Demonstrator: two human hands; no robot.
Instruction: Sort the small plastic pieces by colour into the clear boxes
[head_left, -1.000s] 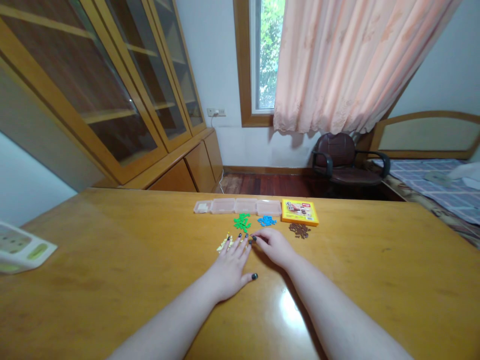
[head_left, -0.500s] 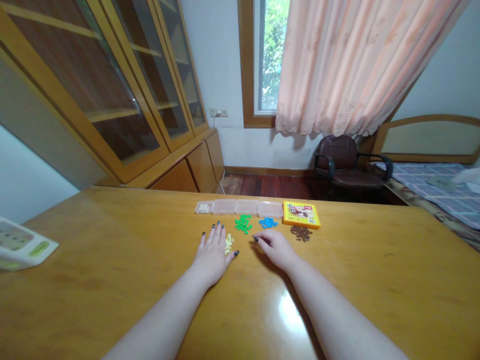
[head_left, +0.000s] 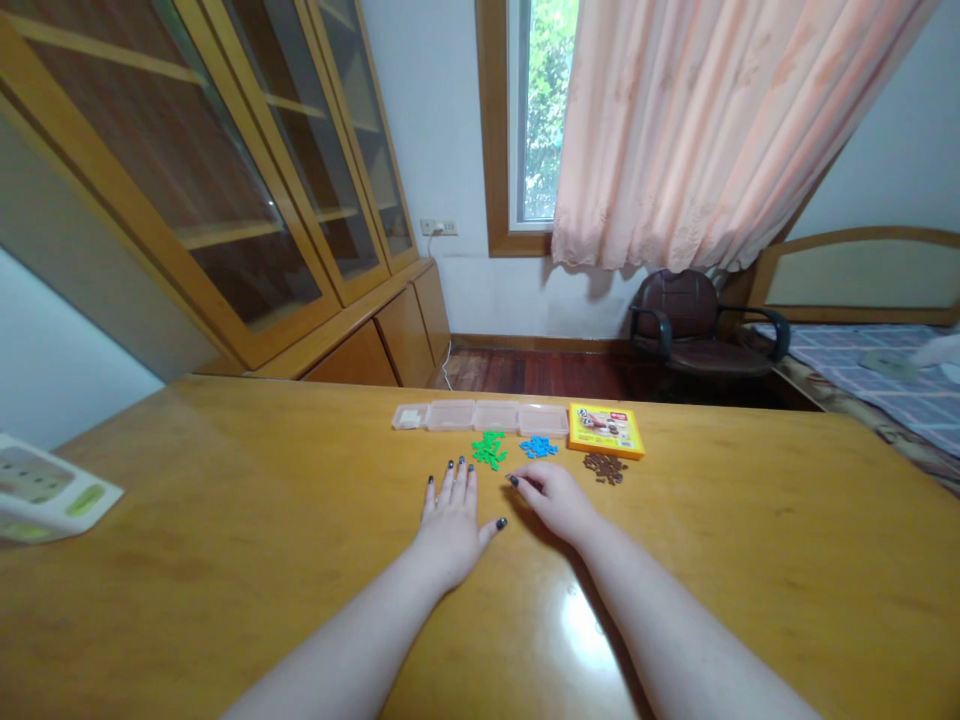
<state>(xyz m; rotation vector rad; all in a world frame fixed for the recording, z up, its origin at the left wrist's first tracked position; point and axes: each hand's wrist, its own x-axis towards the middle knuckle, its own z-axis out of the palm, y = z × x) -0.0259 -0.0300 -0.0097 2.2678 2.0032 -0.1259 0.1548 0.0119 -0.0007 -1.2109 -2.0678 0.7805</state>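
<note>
Head view: left hand [head_left: 454, 515] lay flat, fingers splayed; right hand [head_left: 553, 497] curled, grip unclear. Green pieces [head_left: 489, 450] and blue pieces [head_left: 537, 447] sat just ahead. Yellow box [head_left: 604, 429] near table [head_left: 225, 520] far edge, label unreadable.

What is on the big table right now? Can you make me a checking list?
Surface: wooden table, shiny, with bright glare near the arms.
Job's things: green pieces and blue pieces in small piles just beyond the hands; brown pieces further right.
Clutter: row of clear boxes, yellow box, white box at the left edge.
Grippers: left hand flat on the table, fingers straight; right hand curled, fingertips down, anything under it hidden.
Cables: white cord below a wall socket, reaching the floor.
Surroundings: glass-door cabinet, pink curtain, chair, bed.
</note>
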